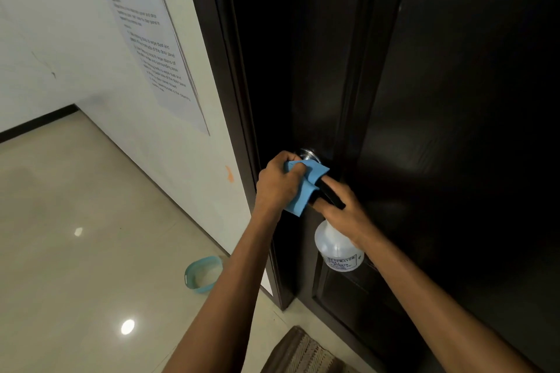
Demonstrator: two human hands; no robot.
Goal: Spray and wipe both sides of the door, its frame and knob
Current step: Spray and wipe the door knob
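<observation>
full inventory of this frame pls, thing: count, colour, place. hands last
door: 1, dark brown, fills the right side, closed
door frame: 1, dark brown, left of the door
knob: 1, silver, on the door's left edge, partly behind the cloth
cloth: 1, blue, held against the knob
spray bottle: 1, clear with a black head, in front of the door below the knob
printed sheet: 1, white with black text, on the wall left of the frame
basin: 1, teal, on the floor by the wall
mat: 1, brown woven, on the floor at the door's foot
left hand: grips the cloth at the knob
right hand: holds the spray bottle by its head
</observation>
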